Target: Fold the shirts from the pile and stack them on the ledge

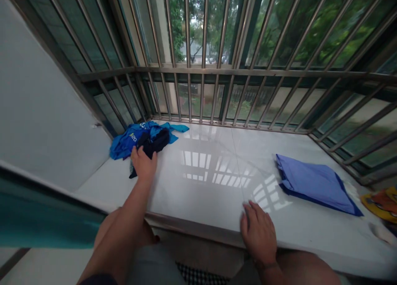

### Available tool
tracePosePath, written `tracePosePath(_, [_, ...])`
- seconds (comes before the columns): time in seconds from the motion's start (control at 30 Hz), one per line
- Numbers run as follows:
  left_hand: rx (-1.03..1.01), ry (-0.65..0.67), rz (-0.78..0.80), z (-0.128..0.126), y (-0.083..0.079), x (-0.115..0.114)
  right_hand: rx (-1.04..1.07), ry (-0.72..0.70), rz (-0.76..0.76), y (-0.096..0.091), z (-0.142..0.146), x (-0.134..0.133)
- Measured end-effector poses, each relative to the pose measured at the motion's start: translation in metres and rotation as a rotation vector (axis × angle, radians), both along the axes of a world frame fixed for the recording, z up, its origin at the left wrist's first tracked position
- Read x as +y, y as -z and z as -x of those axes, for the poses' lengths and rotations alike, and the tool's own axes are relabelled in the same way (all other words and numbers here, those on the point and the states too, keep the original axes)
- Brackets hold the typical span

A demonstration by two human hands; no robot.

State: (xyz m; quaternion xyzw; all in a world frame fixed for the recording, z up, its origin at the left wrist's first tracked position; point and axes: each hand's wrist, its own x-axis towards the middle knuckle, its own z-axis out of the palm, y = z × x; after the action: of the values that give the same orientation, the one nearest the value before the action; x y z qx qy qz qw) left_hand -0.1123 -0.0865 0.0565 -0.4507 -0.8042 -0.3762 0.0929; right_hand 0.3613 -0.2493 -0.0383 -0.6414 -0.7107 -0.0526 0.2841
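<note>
My left hand [144, 164] reaches to the far left of the white ledge, its fingers apart over the near side of a crumpled dark navy garment [158, 142]. The fingertips appear to touch the dark cloth; no firm grip on it shows. Under and behind the dark cloth lies a rumpled bright blue garment [124, 142] with white and yellow print. My right hand [259, 229] rests palm down near the front edge of the ledge, fingers stretched forward, holding nothing. To its right lies a flat, folded periwinkle garment [313, 181] with darker blue edges.
The glossy white ledge [198, 194] runs beneath a window with metal bars [217, 70]. At the far right sits a yellow patterned cloth [380, 202]. A white wall [40, 91] bounds the left, with a teal curtain-like sheet [46, 214] below it.
</note>
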Motion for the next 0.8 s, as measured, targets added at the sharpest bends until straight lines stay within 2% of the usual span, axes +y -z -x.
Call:
tracePosePath(0.03, [-0.018,-0.074,0.060,0.018,-0.003,0.002,-0.009,-0.007,-0.003,0.000,-0.001,0.000])
tracePosePath(0.1, [-0.091,-0.096,0.233,0.039,-0.008,0.004,-0.018,-0.022,-0.011,0.000,-0.005,0.001])
tracePosePath(0.13, [-0.111,-0.058,0.302,0.040,-0.009,0.004,-0.018,-0.025,-0.013,0.000,-0.007,0.001])
tracePosePath(0.2, [-0.096,0.075,0.346,0.023,-0.010,-0.001,-0.015,-0.025,-0.011,0.002,-0.009,0.002])
tracePosePath(0.3, [-0.113,0.361,0.296,-0.042,-0.005,-0.031,-0.004,-0.027,0.014,0.004,-0.007,0.003])
tracePosePath(0.4, [-0.345,0.747,0.309,-0.124,-0.003,-0.084,0.097,-0.087,0.070,0.001,0.004,-0.003])
tracePosePath(0.5, [-0.617,1.199,0.467,-0.186,-0.010,-0.140,0.304,-0.255,0.257,-0.012,0.024,-0.014])
tracePosePath(0.57, [-0.802,1.350,0.511,-0.207,-0.014,-0.165,0.504,-0.349,0.425,-0.025,0.037,-0.021])
tracePosePath(0.6, [-0.874,1.355,0.491,-0.213,-0.015,-0.172,0.621,-0.379,0.493,-0.031,0.041,-0.023])
tracePosePath(0.67, [-0.978,1.253,0.398,-0.216,-0.010,-0.177,0.864,-0.387,0.568,-0.040,0.045,-0.026])
tracePosePath(0.8, [-1.087,0.951,0.298,-0.204,0.005,-0.170,1.202,-0.229,0.540,-0.047,0.036,-0.032])
